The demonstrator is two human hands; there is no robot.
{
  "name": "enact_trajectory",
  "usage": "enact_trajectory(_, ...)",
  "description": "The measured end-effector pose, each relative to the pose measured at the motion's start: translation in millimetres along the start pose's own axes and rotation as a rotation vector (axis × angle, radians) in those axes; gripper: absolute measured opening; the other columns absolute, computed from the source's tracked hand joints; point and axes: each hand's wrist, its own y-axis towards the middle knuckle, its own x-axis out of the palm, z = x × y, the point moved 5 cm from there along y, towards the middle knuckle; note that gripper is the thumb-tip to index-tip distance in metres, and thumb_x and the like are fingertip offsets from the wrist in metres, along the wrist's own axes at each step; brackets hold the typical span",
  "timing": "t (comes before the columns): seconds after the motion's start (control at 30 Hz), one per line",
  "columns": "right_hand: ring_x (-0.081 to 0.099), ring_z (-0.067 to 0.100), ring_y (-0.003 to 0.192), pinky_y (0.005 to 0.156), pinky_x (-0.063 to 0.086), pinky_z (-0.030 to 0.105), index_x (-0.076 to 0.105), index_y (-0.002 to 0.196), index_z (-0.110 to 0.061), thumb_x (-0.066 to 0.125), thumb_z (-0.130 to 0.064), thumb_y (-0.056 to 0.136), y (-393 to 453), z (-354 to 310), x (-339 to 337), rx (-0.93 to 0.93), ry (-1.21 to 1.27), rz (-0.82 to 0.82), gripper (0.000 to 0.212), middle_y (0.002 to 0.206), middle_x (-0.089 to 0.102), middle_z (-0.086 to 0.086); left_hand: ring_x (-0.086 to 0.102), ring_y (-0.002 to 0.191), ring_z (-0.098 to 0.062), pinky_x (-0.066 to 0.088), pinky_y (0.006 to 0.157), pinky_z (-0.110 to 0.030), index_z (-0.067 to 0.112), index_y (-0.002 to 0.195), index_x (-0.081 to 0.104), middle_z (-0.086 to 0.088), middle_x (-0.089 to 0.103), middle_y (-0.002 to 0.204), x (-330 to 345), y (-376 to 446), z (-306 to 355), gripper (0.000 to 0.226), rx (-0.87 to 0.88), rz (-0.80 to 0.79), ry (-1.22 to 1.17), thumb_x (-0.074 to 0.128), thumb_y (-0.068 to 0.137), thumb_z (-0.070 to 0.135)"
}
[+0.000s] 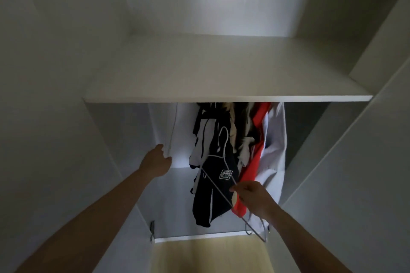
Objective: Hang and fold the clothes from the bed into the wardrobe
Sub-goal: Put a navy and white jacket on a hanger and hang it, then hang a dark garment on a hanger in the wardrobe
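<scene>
Inside the white wardrobe several garments hang under the shelf (221,86). A white garment (177,131) hangs at the left, and my left hand (158,160) grips its lower edge. A navy garment with white trim and a badge (218,182) hangs in the middle, with a red one (255,168) and a white one (276,153) to its right. My right hand (253,196) holds a thin wire hanger (224,162) in front of the navy garment, its hook pointing up. The hanging rail is hidden behind the shelf.
The wardrobe's side walls close in left and right, with a door panel (355,184) at the right. A metal hinge (152,229) sits at the lower left of the opening. Light wooden floor (208,257) shows below the wardrobe's bottom edge.
</scene>
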Motion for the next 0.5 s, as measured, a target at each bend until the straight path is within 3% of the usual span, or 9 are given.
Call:
enact_trajectory(0.07, 0.039, 0.014, 0.051, 0.045, 0.030, 0.021, 0.077, 0.092, -0.019, 0.052, -0.018, 0.104, -23, 6, -15, -0.036, -0.026, -0.014, 0.028, 0.065, 0.052, 0.010, 0.045, 0.141, -0.026, 0.033, 0.114, -0.029, 0.013, 0.158, 0.031, -0.011, 0.044, 0.156, 21, -26, 5, 0.069, 0.043, -0.032, -0.021, 0.064, 0.099, 0.030)
enact_trajectory(0.17, 0.047, 0.005, 0.049, 0.049, 0.036, 0.015, 0.078, 0.089, -0.022, 0.050, -0.024, 0.104, -57, 26, -37, -0.050, -0.087, 0.016, 0.032, 0.060, 0.062, -0.007, 0.047, 0.136, -0.023, 0.037, 0.114, -0.030, 0.018, 0.155, 0.037, -0.007, 0.045, 0.154, 55, -68, 14, 0.066, 0.108, -0.116, -0.020, 0.067, 0.098, 0.032)
enact_trajectory(0.33, 0.059, 0.004, 0.052, 0.056, 0.046, 0.022, 0.072, 0.090, -0.029, 0.045, -0.021, 0.104, -118, 71, -69, -0.038, -0.149, 0.057, 0.031, 0.068, 0.073, -0.006, 0.042, 0.131, -0.010, 0.038, 0.115, -0.029, 0.028, 0.154, 0.036, 0.004, 0.037, 0.154, 112, -124, 37, 0.069, 0.252, -0.380, 0.122, 0.068, 0.096, 0.045)
enact_trajectory(0.5, 0.065, 0.008, 0.059, 0.065, 0.053, 0.028, 0.068, 0.092, -0.029, 0.043, -0.020, 0.106, -206, 111, -90, 0.040, -0.117, 0.185, 0.029, 0.075, 0.075, -0.004, 0.045, 0.136, -0.021, 0.039, 0.114, -0.036, 0.020, 0.151, 0.040, -0.003, 0.041, 0.153, 156, -153, 92, 0.069, 0.474, -0.403, 0.224, 0.073, 0.092, 0.032)
